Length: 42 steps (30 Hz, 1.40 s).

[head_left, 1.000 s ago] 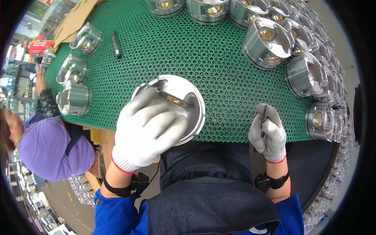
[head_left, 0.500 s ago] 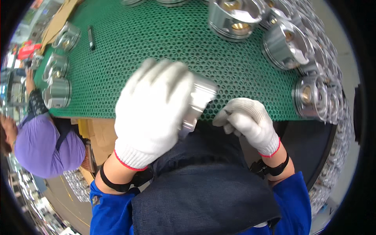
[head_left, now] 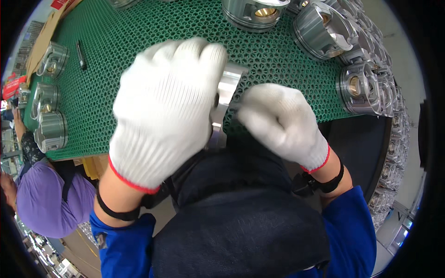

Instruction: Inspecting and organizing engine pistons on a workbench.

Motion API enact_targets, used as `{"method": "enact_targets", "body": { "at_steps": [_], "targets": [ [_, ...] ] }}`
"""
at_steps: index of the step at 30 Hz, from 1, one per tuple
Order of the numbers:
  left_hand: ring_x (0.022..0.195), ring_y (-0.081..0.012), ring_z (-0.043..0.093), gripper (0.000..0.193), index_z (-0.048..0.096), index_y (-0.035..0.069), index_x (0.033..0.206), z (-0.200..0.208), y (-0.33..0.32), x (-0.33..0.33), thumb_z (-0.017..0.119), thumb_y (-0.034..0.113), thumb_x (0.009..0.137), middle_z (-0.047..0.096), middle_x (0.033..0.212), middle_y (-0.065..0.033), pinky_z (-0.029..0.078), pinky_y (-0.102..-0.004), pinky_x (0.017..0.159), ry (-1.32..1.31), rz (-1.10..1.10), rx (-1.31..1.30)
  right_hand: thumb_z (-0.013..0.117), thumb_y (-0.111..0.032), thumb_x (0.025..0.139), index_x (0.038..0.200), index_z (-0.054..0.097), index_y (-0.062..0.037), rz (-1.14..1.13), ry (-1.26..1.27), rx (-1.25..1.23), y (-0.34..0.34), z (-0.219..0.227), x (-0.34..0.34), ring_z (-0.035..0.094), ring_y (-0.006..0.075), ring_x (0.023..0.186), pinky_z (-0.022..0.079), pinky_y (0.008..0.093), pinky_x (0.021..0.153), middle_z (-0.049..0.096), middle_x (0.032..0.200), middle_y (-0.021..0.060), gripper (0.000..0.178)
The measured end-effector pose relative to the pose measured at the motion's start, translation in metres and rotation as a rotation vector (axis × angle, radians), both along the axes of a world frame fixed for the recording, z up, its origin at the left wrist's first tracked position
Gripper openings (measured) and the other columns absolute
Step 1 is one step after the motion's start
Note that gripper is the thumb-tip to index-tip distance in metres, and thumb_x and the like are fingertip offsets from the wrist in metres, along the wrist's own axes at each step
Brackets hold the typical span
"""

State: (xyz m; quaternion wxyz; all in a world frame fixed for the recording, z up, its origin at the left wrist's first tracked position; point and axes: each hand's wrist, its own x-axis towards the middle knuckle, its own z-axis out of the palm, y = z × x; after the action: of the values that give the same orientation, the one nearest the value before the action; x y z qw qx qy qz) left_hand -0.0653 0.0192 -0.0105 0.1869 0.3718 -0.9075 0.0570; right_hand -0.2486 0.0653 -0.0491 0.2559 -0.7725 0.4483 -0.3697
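My left hand, in a white knit glove with a red cuff, is wrapped round a shiny metal piston held at the mat's near edge. The glove covers most of the piston; only its right side shows. Just to the right of it is my right hand, gloved the same way, with its fingers curled closed and facing the piston. Its fingertips are smeared by motion, and whatever they pinch cannot be made out.
The bench has a green perforated mat. Several pistons crowd its right side, and more pistons stand along the left. A dark pen-like stick lies at upper left. Beyond the left edge is a person in purple.
Both hands have moved farther from my body, the left one also leftward with the piston. My right hand has come up beside the piston. The whole view has shifted somewhat.
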Motion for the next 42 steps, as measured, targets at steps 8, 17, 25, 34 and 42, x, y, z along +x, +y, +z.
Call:
{"method": "enact_targets", "body": {
  "at_steps": [8,17,25,34,42],
  "targets": [
    [0.088,-0.0351,0.063,0.028,0.065,0.004,0.101,0.017,-0.051,-0.030,0.062,0.017,0.076,0.065,0.087,-0.0169,0.052,-0.0423,0.078,-0.313,-0.025,0.167,0.069,-0.014,0.073,0.076,0.064,-0.0040,-0.041,0.370,-0.304,-0.020,0.026,-0.012,0.058,0.0280,0.057,0.046,0.0358,0.052,0.057,0.065,0.0098,0.012],
    [0.088,-0.0346,0.065,0.027,0.066,0.004,0.100,0.017,-0.066,-0.035,0.064,0.013,0.075,0.066,0.089,-0.0193,0.053,-0.0401,0.077,-0.322,-0.022,0.230,0.063,-0.032,0.083,0.075,0.062,-0.0111,0.159,0.699,-0.158,-0.012,0.026,-0.021,0.062,0.0255,0.058,0.049,0.0368,0.053,0.057,0.065,0.0046,0.023],
    [0.094,-0.0310,0.065,0.034,0.060,0.004,0.113,0.012,-0.051,-0.001,0.062,0.011,0.080,0.066,0.103,-0.0178,0.052,-0.0377,0.084,-0.029,-0.139,0.198,0.059,-0.032,0.086,0.075,0.064,-0.0076,0.351,0.630,0.237,0.002,0.018,-0.028,0.063,0.0291,0.063,0.051,0.0374,0.059,0.060,0.066,0.0108,0.027],
    [0.129,-0.0353,0.040,0.120,0.002,0.001,0.147,-0.077,0.062,0.069,0.084,0.030,0.065,0.025,0.146,-0.0242,0.033,-0.0438,0.109,1.044,0.240,0.368,0.062,-0.023,0.083,0.087,0.069,-0.0049,0.375,0.004,0.572,0.029,-0.004,-0.035,0.067,0.0263,0.078,0.053,0.0332,0.072,0.069,0.085,0.0111,0.020],
    [0.109,-0.0251,0.056,0.072,0.030,-0.008,0.139,-0.075,0.057,0.101,0.070,0.009,0.082,0.059,0.116,-0.0179,0.045,-0.0387,0.096,1.325,0.379,0.770,0.056,-0.022,0.084,0.092,0.066,0.0047,0.258,-0.366,1.096,0.045,-0.012,-0.043,0.060,0.0136,0.063,0.050,0.0261,0.057,0.069,0.084,0.0124,0.029]
  ]
}}
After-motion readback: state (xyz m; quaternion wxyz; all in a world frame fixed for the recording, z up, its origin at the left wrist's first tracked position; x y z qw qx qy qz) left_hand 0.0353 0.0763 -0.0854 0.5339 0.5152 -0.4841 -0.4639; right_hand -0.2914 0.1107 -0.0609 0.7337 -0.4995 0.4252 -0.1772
